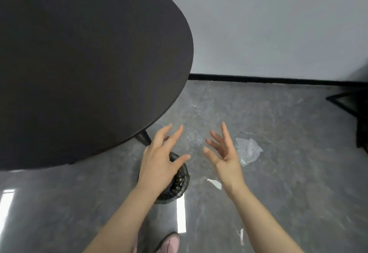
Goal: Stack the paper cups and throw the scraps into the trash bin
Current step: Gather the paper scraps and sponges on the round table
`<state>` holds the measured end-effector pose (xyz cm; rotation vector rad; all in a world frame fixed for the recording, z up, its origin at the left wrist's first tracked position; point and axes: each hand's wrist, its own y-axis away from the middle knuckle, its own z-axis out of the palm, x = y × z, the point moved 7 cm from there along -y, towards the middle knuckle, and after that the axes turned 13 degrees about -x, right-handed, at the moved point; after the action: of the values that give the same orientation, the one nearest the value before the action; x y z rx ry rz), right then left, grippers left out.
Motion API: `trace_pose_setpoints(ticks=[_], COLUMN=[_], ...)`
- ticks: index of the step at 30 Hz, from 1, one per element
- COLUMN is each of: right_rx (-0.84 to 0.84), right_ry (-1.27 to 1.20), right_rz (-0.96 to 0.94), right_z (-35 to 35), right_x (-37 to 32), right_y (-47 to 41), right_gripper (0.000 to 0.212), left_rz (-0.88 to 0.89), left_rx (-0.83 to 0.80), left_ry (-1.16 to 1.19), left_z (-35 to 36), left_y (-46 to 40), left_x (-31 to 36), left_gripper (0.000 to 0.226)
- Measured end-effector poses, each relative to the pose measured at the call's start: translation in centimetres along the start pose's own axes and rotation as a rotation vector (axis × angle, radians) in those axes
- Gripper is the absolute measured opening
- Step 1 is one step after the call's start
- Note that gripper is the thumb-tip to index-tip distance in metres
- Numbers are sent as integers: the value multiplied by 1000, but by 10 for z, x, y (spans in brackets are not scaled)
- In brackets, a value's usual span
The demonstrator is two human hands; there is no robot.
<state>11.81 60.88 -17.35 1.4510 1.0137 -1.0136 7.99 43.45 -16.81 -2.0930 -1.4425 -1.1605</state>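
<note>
Your forearms lead to two empty hands: left hand spread over the trash bin, right hand splayed beside it. No cups in view, so stacking can't be judged. Scraps left on the floor: clear wrapper, paper bits and.

Bare forearms, no sleeves; pink shoe below.

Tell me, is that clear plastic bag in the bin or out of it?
Out. The bag lies crumpled on the floor, right of the bin, beyond the right hand.
</note>
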Motion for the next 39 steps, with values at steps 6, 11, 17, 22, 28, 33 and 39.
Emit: trace_pose_setpoints(ticks=[6,11,17,22,28,33,39], right_rx=[-78,-233,-346,-404,-376,-340,-287], right_ry=[93,201,346,469,555,648,890], right_rz=[-192,-273,-281,-280,-160,-91,-44], right_z=[11,64,153,239,311,344,353], right_x=[-133,-205,-261,-299,-304,-278,-248], right_y=[-5,-36,-120,-235,-376,-465,-533], right_gripper=[74,75,79,81,84,82,83], left_rz=[67,-32,-112,-194,-248,-249,-251], left_rx=[212,342,434,387,265,178,147], left_ry=[46,45,67,-7,-74,-249,-504], left_z=[-119,-209,-304,-379,-421,-425,-410], left_y=[5,6,-8,-55,-121,-197,-238], left_x=[67,54,0,-73,-165,-225,-261], left_gripper=[72,70,70,74,76,78,77])
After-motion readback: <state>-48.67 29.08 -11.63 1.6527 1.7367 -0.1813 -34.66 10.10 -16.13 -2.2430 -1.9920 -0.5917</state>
